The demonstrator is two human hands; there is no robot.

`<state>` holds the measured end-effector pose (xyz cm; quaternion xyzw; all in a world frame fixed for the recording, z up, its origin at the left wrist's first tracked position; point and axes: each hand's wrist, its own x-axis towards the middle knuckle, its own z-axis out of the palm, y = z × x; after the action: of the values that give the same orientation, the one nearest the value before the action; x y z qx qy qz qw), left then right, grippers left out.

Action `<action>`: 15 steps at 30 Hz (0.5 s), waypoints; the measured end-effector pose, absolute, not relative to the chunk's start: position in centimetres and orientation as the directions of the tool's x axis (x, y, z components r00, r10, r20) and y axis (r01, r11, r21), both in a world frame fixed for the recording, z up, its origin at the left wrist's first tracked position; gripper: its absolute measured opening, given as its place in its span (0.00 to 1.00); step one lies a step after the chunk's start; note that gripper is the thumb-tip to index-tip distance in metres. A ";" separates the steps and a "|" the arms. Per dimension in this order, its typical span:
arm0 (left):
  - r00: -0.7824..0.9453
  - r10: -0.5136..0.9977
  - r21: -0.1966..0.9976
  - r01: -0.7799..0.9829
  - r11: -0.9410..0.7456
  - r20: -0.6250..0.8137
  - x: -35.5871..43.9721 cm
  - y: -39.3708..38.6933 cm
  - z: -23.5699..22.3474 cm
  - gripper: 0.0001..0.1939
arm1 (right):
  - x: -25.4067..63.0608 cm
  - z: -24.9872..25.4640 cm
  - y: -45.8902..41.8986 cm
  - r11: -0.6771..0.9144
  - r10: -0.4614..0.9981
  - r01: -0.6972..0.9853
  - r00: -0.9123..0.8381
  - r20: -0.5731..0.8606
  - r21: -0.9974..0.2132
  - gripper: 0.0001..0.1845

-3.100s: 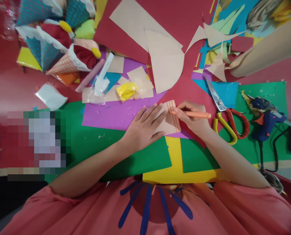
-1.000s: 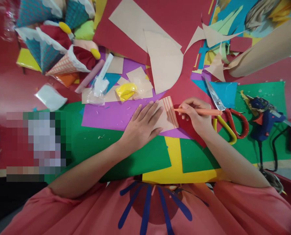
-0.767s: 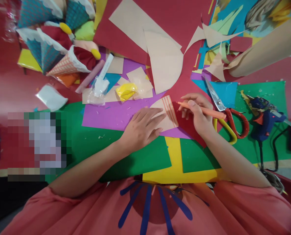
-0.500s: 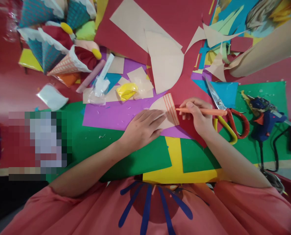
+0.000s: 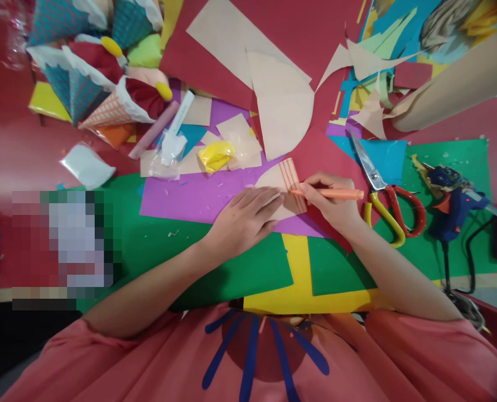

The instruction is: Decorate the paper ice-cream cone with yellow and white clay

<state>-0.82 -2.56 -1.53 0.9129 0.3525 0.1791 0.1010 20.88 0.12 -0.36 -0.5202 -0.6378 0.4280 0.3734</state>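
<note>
A beige paper piece [image 5: 270,176] with a rounded edge lies on the purple sheet, orange stripes drawn along its right end. My left hand [image 5: 248,215] rests flat on its lower left part, fingers stretched out, covering some of it. Between the fingers and thumb of my right hand [image 5: 331,202] is an orange marker [image 5: 336,194], its tip on the paper among the stripes. Right of that hand lie scissors [image 5: 376,177] with red and yellow handles. Beyond the striped piece sits a larger beige paper cutout [image 5: 284,106] with a curved edge.
Several decorated paper cones [image 5: 87,84] stand at the far left. Nearer are a yellow clay packet [image 5: 217,156] and a white packet [image 5: 88,166]. A blue glue gun [image 5: 453,215] with its cord lies at right, below a rolled beige paper [image 5: 457,84]. Green sheets [image 5: 240,273] cover the near table.
My right hand has shifted slightly left with the marker, whose tip has moved from the paper's right edge onto the stripes. My left hand stays in place.
</note>
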 end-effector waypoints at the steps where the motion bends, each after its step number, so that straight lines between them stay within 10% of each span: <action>1: 0.687 0.683 0.318 0.609 -0.727 0.248 -0.8 -2.6 -1.6 0.19 | 20.9 -0.4 0.1 0.097 0.982 0.351 -0.184 0.033 -0.931 0.10; 15: 0.689 0.676 0.290 0.611 -0.736 0.264 -0.8 -2.6 -1.4 0.19 | 20.8 -0.3 0.2 0.083 0.980 0.353 -0.200 0.012 -0.932 0.11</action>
<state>-0.75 -2.60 -1.42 0.9144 0.3518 0.1789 0.0900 20.76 0.17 -0.26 -0.5194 -0.6415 0.4343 0.3607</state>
